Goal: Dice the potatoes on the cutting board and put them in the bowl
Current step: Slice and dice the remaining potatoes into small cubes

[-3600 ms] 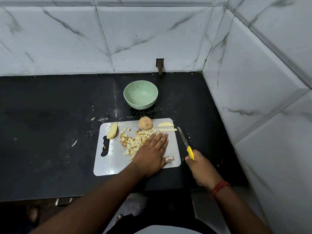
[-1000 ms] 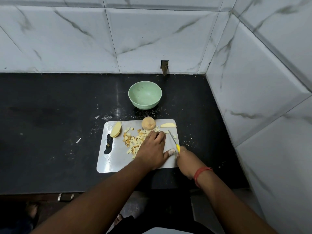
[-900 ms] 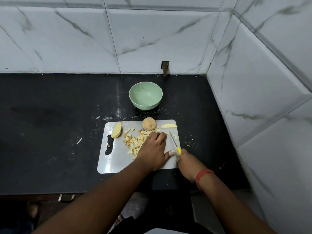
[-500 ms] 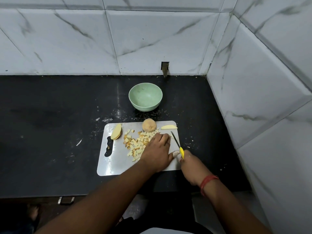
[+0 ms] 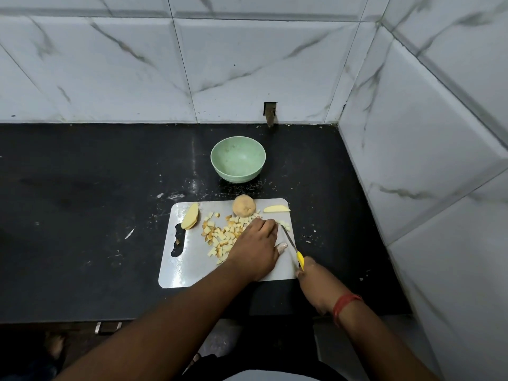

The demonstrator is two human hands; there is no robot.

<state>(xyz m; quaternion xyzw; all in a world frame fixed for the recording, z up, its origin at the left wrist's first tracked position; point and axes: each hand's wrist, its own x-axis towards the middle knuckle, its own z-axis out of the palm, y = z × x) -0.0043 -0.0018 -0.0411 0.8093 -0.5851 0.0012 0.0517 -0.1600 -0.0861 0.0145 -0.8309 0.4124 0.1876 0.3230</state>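
Two hands work over the grey rectangular cutting board (image 5: pixel 192 268). Left hand (image 5: pixel 254 247) presses curled fingers (image 5: pixel 265 225) onto pale diced potato cubes (image 5: pixel 222 237); right hand (image 5: pixel 316 284) grips the yellow-handled knife (image 5: pixel 292 246).

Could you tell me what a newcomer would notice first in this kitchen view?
Probably the pile of diced potato on the cutting board, with the left hand over it and the right hand gripping a yellow-handled knife. Behind the board stands an empty green bowl.

Bare black counter (image 5: pixel 82 215) spreads wide left of the cutting board (image 5: pixel 189 270); the right wall (image 5: pixel 426 174) crowds close, and the bowl (image 5: pixel 238 158) stands just beyond.
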